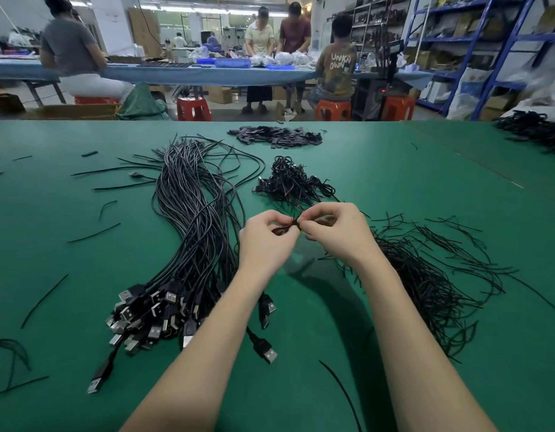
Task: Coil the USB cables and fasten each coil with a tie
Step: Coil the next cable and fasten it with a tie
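Observation:
My left hand [263, 236] grips a small black coiled cable [282, 229] above the green table [51, 244]. My right hand [335, 232] pinches a thin black tie [296, 222] at the coil's right end, fingertips close to those of the left hand. Most of the coil is hidden inside the fingers. A long bundle of loose black USB cables [192, 229] lies to the left, its plugs [151, 316] heaped near my left forearm. A heap of tied coils [291, 182] sits just beyond my hands. Loose black ties [426, 275] spread out under and right of my right forearm.
A pile of small black flat pieces [276, 137] lies at the far middle of the table. Stray ties are scattered at the left [94, 233]. More black cables [535, 129] sit at the far right edge. Several people work at a long blue table [176, 73] behind.

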`<act>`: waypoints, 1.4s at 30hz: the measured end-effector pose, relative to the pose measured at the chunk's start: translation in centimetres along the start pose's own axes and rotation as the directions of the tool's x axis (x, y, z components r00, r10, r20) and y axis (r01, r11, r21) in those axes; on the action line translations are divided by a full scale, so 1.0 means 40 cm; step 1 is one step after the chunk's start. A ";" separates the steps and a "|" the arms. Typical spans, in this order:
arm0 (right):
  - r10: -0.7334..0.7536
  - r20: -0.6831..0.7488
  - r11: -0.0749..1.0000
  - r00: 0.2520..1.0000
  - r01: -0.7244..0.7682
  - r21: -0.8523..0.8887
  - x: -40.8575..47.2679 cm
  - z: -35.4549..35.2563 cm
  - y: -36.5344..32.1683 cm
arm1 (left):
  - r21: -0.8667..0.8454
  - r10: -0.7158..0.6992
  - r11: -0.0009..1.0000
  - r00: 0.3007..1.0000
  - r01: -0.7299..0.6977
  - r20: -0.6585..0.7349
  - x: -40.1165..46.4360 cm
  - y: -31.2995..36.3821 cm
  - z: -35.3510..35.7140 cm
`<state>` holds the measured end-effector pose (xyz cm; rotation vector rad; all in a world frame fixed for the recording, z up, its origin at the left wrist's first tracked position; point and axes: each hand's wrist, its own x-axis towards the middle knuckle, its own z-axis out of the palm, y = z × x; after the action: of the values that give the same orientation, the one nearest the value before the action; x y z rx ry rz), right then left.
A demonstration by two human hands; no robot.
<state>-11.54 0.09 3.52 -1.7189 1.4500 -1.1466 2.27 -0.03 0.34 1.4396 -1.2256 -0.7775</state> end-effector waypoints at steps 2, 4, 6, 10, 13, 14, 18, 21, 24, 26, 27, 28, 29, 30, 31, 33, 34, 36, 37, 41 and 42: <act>0.055 0.026 0.998 0.998 -0.055 -0.019 -0.001 -0.007 -0.006 | 0.117 0.149 0.983 0.987 -0.142 -0.054 -0.019 -0.004 0.005; 0.032 0.015 0.999 0.999 -0.031 -0.043 -0.003 -0.011 -0.008 | 0.146 0.243 0.962 0.967 -0.231 -0.074 -0.032 -0.005 0.012; -0.010 -0.022 0.997 1.000 0.009 -0.074 -0.002 -0.009 -0.006 | 0.181 0.319 0.937 0.943 -0.299 -0.091 -0.040 -0.002 0.013; -0.107 -0.085 0.978 0.991 0.090 -0.186 0.015 0.010 -0.003 | 0.227 0.404 0.900 0.908 -0.372 -0.112 -0.052 0.004 0.017; -0.154 -0.114 0.952 0.982 0.116 -0.285 0.017 0.033 0.007 | 0.241 0.319 0.924 0.946 -0.297 -0.057 -0.055 0.012 0.026; -0.171 -0.121 0.946 0.978 0.129 -0.298 0.014 0.038 0.013 | 0.218 0.213 0.954 0.977 -0.207 -0.004 -0.051 0.016 0.029; -0.291 -0.145 0.943 0.946 0.259 -0.207 0.007 0.033 0.035 | -0.486 -0.217 0.771 0.888 0.410 0.405 -0.019 0.045 0.000; -0.312 -0.131 0.944 0.941 0.292 -0.152 0.013 0.028 0.036 | -0.703 -0.140 0.533 0.868 0.472 0.477 -0.003 0.043 -0.022; -0.237 -0.156 0.971 0.959 0.229 -0.072 0.010 0.047 0.030 | -0.725 -0.185 0.571 0.920 0.386 0.344 -0.002 0.023 -0.015; -0.077 -0.145 0.991 0.986 0.092 0.097 0.008 0.058 0.021 | -0.758 -0.214 0.535 0.928 0.373 0.305 -0.001 0.010 -0.009; 0.074 -0.089 0.958 0.993 -0.046 0.284 0.011 0.055 0.017 | -0.770 -0.196 0.529 0.934 0.357 0.298 -0.002 0.007 -0.009; 0.253 0.063 0.811 0.965 -0.247 0.531 0.012 0.052 0.010 | -0.776 -0.166 0.532 0.941 0.338 0.297 -0.003 0.005 -0.009; 0.363 0.309 0.510 0.879 -0.465 0.724 0.012 0.046 0.004 | -0.771 -0.123 0.554 0.947 0.314 0.297 -0.004 0.002 -0.009; 0.378 0.497 0.205 0.781 -0.594 0.778 0.010 0.039 0.003 | -0.767 -0.089 0.570 0.951 0.294 0.297 -0.006 0.004 -0.007; 0.361 0.578 0.067 0.732 -0.639 0.766 0.006 0.032 0.004 | -0.761 -0.074 0.582 0.950 0.287 0.302 -0.008 0.008 -0.007; 0.354 0.555 0.256 0.753 -0.649 0.717 0.002 0.024 -0.001 | -0.763 -0.096 0.555 0.937 0.331 0.336 -0.007 0.008 -0.004; 0.345 0.420 0.539 0.839 -0.544 0.643 0.003 0.020 0.000 | -0.772 -0.126 0.508 0.920 0.382 0.372 -0.004 0.007 -0.003; 0.088 0.106 0.970 0.990 -0.109 0.217 0.002 0.005 0.006 | -0.767 -0.202 0.423 0.875 0.483 0.440 -0.003 0.006 -0.005; -0.094 0.057 0.995 0.994 0.095 -0.012 0.006 0.001 0.014 | -0.763 -0.231 0.393 0.858 0.513 0.459 0.001 0.001 -0.008; -0.350 0.034 0.895 0.936 0.345 -0.282 0.012 -0.007 0.040 | -0.780 -0.263 0.287 0.829 0.556 0.494 0.005 -0.007 -0.018; -0.371 0.021 0.887 0.928 0.361 -0.290 0.012 -0.004 0.045 | -0.780 -0.263 0.280 0.826 0.560 0.498 0.006 -0.009 -0.020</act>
<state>-12.48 -0.73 2.14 -2.2630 1.4045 -1.2031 3.16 -0.05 0.22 0.6558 -0.3329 -1.7544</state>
